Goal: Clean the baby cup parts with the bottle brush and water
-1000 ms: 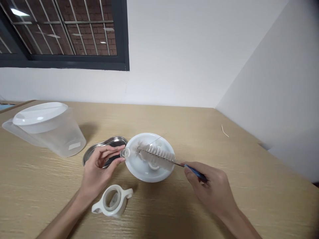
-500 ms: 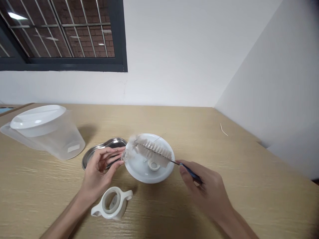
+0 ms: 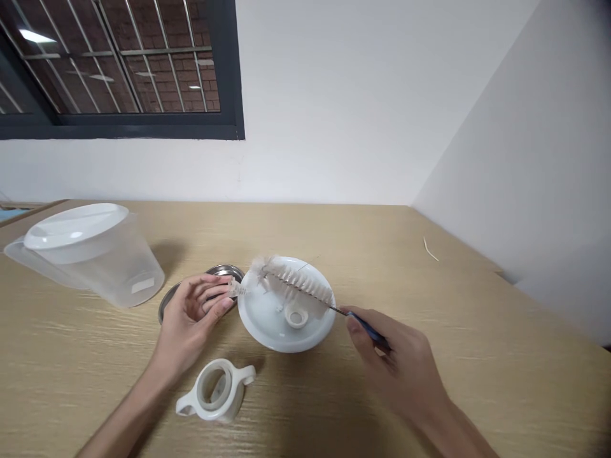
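Observation:
My right hand is closed around the blue handle of a bottle brush, whose white bristles hang over a white bowl. Between the fingertips of my left hand is a small clear ribbed piece, beside the bowl's left rim and close to the brush tip. Inside the bowl lies a small white ring. Partly hidden behind my left hand is a curved metal tray.
A translucent pitcher with a white lid stands at the left. Nearer me is a white two-handled ring. A thin pale strip lies at the right, and a wall rises behind the table.
My left hand has turned slightly, tilting the clear piece and covering more of the metal tray. The brush has barely moved.

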Demonstrator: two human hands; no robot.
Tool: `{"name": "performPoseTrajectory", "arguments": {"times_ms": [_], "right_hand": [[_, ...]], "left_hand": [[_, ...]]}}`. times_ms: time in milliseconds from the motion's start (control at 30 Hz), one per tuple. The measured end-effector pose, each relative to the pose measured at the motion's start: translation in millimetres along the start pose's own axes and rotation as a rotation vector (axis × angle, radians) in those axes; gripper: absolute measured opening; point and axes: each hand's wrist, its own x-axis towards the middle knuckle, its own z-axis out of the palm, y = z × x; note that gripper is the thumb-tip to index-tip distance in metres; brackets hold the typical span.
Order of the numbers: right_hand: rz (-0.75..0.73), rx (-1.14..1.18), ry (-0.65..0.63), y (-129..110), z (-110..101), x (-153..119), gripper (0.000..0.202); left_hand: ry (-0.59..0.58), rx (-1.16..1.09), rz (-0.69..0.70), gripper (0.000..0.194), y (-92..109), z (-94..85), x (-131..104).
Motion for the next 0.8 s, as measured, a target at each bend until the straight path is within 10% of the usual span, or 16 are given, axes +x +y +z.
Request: {"name": "performPoseTrajectory", "arguments": {"times_ms": [800], "right_hand": [[-0.079,-0.057,-0.055,-0.7,4.7,3.4,0.029]], "left_hand": [[-0.032,-0.243,-0.319,0.047,13.7,-3.5,-1.2]]}}
